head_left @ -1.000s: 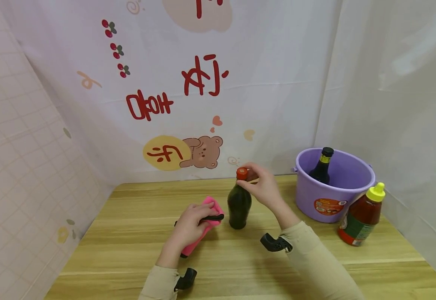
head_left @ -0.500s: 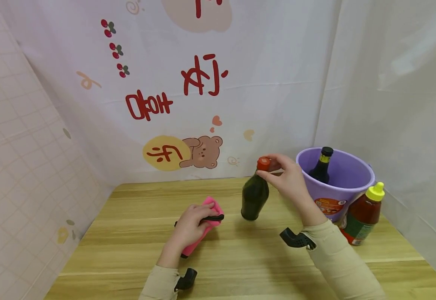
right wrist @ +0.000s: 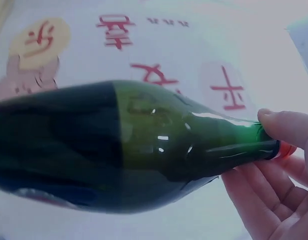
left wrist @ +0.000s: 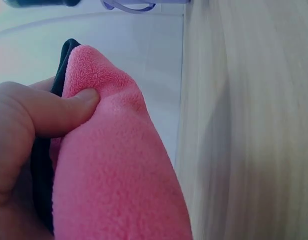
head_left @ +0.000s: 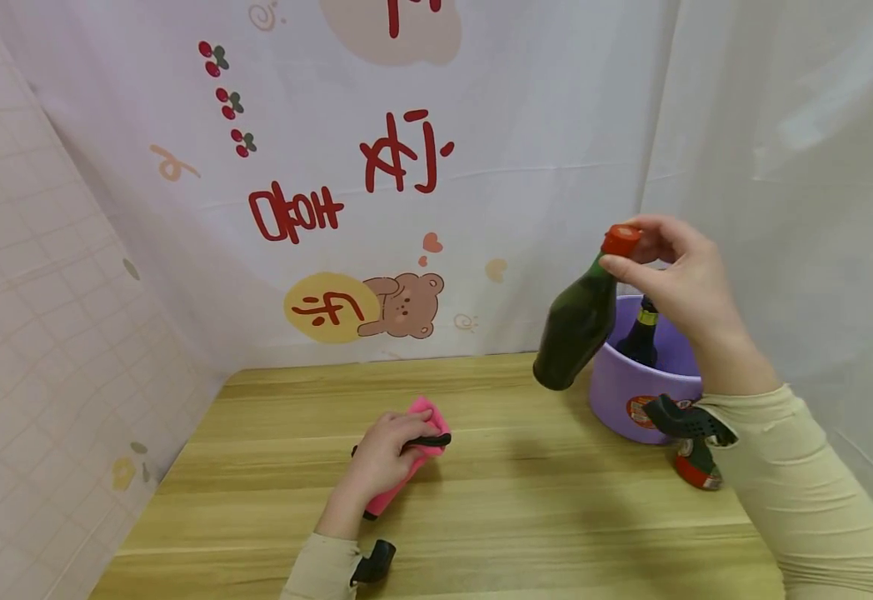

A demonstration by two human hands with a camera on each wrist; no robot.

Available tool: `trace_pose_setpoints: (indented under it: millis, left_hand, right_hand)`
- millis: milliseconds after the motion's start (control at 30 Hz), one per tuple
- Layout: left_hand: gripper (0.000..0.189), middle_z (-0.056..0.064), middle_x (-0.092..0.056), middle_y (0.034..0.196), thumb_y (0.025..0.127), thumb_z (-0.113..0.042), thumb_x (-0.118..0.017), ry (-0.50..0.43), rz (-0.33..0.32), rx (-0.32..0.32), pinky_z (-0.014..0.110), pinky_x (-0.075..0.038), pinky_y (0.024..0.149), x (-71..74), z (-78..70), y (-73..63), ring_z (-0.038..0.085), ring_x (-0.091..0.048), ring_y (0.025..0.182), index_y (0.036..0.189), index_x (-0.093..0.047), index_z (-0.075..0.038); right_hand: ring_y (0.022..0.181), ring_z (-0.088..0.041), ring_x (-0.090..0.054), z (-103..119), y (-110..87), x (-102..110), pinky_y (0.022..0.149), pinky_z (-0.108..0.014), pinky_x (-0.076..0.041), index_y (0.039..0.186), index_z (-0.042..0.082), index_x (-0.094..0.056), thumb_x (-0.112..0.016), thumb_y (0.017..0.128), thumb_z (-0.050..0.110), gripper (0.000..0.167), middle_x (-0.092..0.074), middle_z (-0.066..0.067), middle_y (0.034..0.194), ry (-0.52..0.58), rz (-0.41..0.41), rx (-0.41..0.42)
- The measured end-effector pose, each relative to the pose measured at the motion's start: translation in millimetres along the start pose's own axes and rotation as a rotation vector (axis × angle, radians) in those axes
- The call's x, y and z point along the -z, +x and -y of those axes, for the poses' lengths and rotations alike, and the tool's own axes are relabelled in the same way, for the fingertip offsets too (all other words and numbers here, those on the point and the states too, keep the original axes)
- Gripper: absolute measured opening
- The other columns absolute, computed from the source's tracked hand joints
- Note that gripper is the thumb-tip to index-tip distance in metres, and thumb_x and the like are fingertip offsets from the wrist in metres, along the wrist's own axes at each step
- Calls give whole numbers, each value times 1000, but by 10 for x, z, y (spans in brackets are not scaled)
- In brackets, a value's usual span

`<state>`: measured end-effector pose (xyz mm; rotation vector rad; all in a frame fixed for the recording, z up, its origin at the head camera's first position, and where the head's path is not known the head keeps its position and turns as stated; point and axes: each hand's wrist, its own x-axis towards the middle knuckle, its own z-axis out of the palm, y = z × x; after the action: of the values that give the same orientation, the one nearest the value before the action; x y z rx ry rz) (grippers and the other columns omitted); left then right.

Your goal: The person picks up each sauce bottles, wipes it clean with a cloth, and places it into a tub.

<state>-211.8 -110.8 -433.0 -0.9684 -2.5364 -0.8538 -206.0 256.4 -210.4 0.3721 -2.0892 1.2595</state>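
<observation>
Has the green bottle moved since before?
Yes. The green bottle has moved up and to the right, farther from the bear picture.

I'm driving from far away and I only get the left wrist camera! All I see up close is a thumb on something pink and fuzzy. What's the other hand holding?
Observer: In the head view, the right hand holds a green bottle by its top, near the red cap.
Operator: Ooh! Is it standing on the table?
Observer: No, it's up in the air and tilted, with its base off the tabletop.
Operator: Are there any more bottles?
Observer: Yes, a dark bottle with a yellow band on its neck is inside the purple bucket.
</observation>
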Motion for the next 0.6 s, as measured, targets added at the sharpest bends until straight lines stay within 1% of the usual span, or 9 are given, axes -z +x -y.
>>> trace_pose_setpoints:
  millis: [100, 167, 233, 267, 333, 433, 500, 600]
  left_hand:
    - [26, -13, -70, 109, 83, -14, -80, 7, 7, 6, 43, -47, 96, -19, -7, 6, 23, -60, 110, 107, -75, -22]
    - [26, -13, -70, 110, 83, -14, -80, 18, 5, 5, 43, -47, 96, -17, -11, 2, 23, -60, 111, 108, -75, -22]
    - [27, -12, -70, 109, 82, -13, -80, 26, 1, -15, 43, -46, 96, -17, -19, 3, 23, -61, 111, 107, -75, -22]
    - [26, -12, -71, 109, 83, -13, -80, 33, 2, -25, 43, -46, 96, -20, -22, 4, 22, -61, 111, 107, -75, -21]
    - [26, -10, -71, 108, 83, -11, -80, 45, 5, -51, 42, -45, 97, -30, -28, 8, 21, -62, 110, 107, -75, -20]
    - [25, -9, -71, 107, 83, -12, -79, 53, 17, -66, 41, -45, 98, -48, -41, 12, 20, -63, 108, 106, -75, -19]
    - [24, -9, -71, 108, 84, -13, -79, 53, 26, -57, 41, -44, 98, -60, -46, 11, 21, -63, 108, 107, -75, -20]
    - [23, -9, -71, 109, 84, -14, -79, 49, 30, -45, 42, -45, 98, -77, -47, 8, 22, -62, 108, 107, -75, -20]
  right_hand:
    - [71, -5, -62, 56, 131, 218, 63, -14, -50, 109, 16, -71, -79, 80, -1, 35, -67, 10, 84, 51, -21, -22]
    - [69, -5, -64, 81, 203, 345, 60, -14, -53, 107, 15, -71, -77, 79, -5, 35, -67, 8, 84, 100, -32, -24]
    - [69, -5, -65, 86, 252, 469, 58, -15, -53, 106, 15, -71, -76, 79, -8, 35, -68, 6, 85, 133, -48, -27]
    - [69, -4, -65, 80, 269, 529, 58, -14, -53, 105, 15, -71, -75, 79, -9, 36, -68, 7, 86, 128, -59, -23]
    - [70, -3, -65, 60, 289, 647, 58, -14, -53, 104, 16, -71, -75, 79, -9, 36, -67, 7, 87, 131, -78, -41]
    - [72, 1, -64, 5, 303, 798, 57, -12, -51, 105, 20, -68, -77, 81, -4, 35, -65, 10, 88, 78, -96, -97]
    - [72, 3, -62, -44, 317, 877, 57, -10, -50, 105, 24, -65, -78, 83, 2, 34, -63, 14, 87, 11, -99, -142]
    - [72, 5, -57, -148, 333, 965, 57, -6, -47, 106, 30, -63, -78, 86, 14, 30, -59, 21, 83, -131, -86, -201]
